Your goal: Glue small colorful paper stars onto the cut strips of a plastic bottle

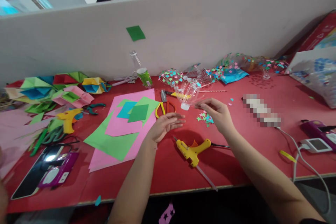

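Note:
My right hand (pixel 217 113) reaches over the red table (pixel 236 161) and pinches the lower edge of a clear plastic bottle (pixel 189 91) with a white cap and small stars stuck on it. My left hand (pixel 165 126) hovers open, fingers stretched toward the bottle, holding nothing. A scatter of small paper stars (pixel 205 118) lies under my right hand. A yellow glue gun (pixel 193 149) lies on the table between my forearms.
Pink and green paper sheets (pixel 123 129) lie left of my hands, with pliers (pixel 165 104) beside them. Folded paper shapes (pixel 63 89) and another glue gun (pixel 67 118) sit at left. Star-covered plastic pieces (pixel 231 66) line the back. Devices and cables (pixel 312 140) are at right.

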### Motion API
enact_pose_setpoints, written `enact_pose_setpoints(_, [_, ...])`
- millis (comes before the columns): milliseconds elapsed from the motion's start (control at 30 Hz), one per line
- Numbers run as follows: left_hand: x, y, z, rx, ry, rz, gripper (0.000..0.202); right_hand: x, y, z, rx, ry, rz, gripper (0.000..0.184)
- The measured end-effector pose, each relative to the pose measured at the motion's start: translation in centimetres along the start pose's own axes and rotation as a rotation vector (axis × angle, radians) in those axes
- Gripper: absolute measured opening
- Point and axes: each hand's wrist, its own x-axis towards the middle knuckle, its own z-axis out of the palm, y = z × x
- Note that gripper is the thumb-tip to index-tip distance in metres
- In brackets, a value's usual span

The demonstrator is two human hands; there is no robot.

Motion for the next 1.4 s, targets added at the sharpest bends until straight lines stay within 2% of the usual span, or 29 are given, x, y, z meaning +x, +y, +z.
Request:
enact_pose_setpoints(200, [0.0, -0.8, 1.9, -0.160, -0.072, 0.026, 0.047, -0.6, 0.0, 0.2, 0.030, -0.106, 0.033, 0.017])
enact_pose_setpoints(533, [0.1, -1.0, 2.0, -0.131, 0.036, 0.100, 0.037, -0.8, -0.5, -0.5, -0.047, -0.266, -0.040, 0.015])
enact_pose_setpoints(633, [0.3, -1.3, 2.1, -0.075, 0.078, 0.156, 0.038, -0.9, -1.0, -1.1, -0.069, -0.208, -0.080, 0.016])
enact_pose_setpoints(800, [0.4, -1.5, 2.2, 0.125, 0.180, 0.251, 0.040, -1.5, -2.5, -1.7, -0.188, 0.144, -0.303, 0.012])
enact_pose_setpoints(867, [0.4, -1.7, 2.1, 0.200, 0.212, 0.259, 0.045, -1.8, -3.0, -1.7, -0.313, 0.200, -0.414, 0.011])
enact_pose_setpoints(967, [0.5, -2.0, 2.2, 0.265, 0.302, 0.278, 0.050, -2.0, -3.4, -1.4, -0.494, 0.136, -0.555, 0.018])
enact_pose_setpoints(1100, [0.6, -2.2, 2.5, 0.348, 0.351, 0.340, 0.044, -1.9, -3.2, -0.9, -0.612, 0.062, -0.635, 0.027])
enact_pose_setpoints(1233, [0.3, -1.9, 2.9, 0.430, 0.336, 0.390, 0.042, -1.7, -2.9, -0.7, -0.683, 0.043, -0.667, 0.027])
enact_pose_setpoints(1400, [0.2, -1.9, 2.9, 0.455, 0.320, 0.412, 0.041, -1.8, -2.6, -0.5, -0.677, 0.069, -0.628, 0.022])
